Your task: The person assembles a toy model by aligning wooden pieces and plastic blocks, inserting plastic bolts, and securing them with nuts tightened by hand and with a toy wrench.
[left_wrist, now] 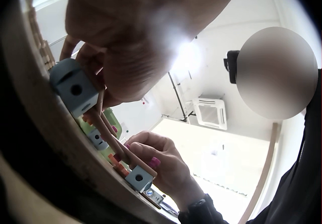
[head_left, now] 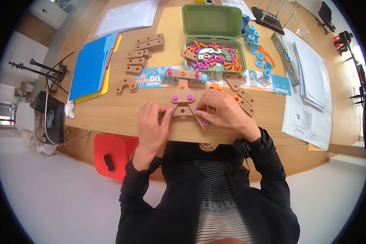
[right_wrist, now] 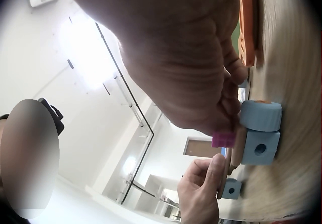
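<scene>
A wooden toy assembly (head_left: 182, 110) of tan plates lies near the table's front edge, with pink bolts (head_left: 190, 98) and an orange one through it. My left hand (head_left: 152, 120) is at its left leg, thumb and forefinger pinching a pink bolt there. At the right leg my right hand (head_left: 221, 107) pinches another pink bolt (head_left: 196, 110); a further pink bolt (head_left: 205, 123) shows just below. Light blue blocks (left_wrist: 140, 177) sit under the plates in the wrist views. Just beyond lies a wooden bar (head_left: 174, 73) with blue ends, joined to the assembly's top.
A green box (head_left: 244, 61) holds pink and orange bolts. Wooden strips (head_left: 149, 42) lie left of it, blue blocks (head_left: 251, 36) and rings right. Blue folders (head_left: 94, 65) and paper sheets (head_left: 309, 77) flank the work. A printed assembly strip (head_left: 278, 83) lies behind the hands.
</scene>
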`<state>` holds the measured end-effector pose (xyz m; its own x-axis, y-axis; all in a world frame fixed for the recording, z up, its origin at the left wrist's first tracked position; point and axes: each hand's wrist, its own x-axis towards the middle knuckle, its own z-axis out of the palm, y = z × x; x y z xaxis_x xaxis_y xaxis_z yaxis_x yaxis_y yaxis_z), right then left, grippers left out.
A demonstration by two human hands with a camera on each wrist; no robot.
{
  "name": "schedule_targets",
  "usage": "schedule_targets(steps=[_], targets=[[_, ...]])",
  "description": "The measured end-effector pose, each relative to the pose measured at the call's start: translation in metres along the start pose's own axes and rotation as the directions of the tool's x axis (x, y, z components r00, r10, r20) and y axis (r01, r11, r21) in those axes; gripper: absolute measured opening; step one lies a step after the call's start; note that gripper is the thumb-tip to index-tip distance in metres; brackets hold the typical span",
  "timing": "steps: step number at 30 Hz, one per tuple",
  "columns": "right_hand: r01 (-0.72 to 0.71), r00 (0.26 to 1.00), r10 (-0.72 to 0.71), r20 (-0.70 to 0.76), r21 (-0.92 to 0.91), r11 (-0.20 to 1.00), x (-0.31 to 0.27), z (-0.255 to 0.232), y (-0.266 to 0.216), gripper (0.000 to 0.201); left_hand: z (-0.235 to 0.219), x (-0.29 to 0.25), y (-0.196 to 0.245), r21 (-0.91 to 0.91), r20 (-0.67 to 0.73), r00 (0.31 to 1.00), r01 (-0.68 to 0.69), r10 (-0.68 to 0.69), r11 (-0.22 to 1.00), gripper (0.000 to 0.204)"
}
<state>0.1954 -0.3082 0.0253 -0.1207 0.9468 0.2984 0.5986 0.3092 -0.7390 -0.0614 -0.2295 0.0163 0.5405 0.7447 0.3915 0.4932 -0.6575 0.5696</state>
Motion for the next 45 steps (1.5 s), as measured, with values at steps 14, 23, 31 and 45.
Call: schedule_targets(steps=[14, 23, 31, 45], targets=[[-0.037, 0.998, 0.035, 0.047, 0.045, 0.998, 0.000, -0.003, 0.004, 0.016, -0.006, 0.004, 0.005, -0.012, -0.004, 0.998, -0.056, 0.056, 0.998, 0.013], [0.027, 0.999, -0.029, 0.022, 0.079, 0.996, 0.000, -0.004, 0.001, 0.015, -0.002, 0.003, 0.005, 0.014, -0.012, 0.999, -0.030, 0.030, 0.999, 0.014], [-0.037, 0.999, 0.033, 0.038, 0.096, 0.995, 0.000, -0.004, 0.003, 0.014, -0.005, 0.001, 0.005, -0.028, -0.027, 0.997, -0.078, 0.077, 0.997, 0.014], [-0.014, 0.999, 0.009, 0.048, 0.110, 0.994, -0.002, -0.005, 0.002, 0.016, -0.005, 0.004, 0.010, -0.069, -0.019, 1.000, -0.011, 0.009, 0.998, 0.010]])
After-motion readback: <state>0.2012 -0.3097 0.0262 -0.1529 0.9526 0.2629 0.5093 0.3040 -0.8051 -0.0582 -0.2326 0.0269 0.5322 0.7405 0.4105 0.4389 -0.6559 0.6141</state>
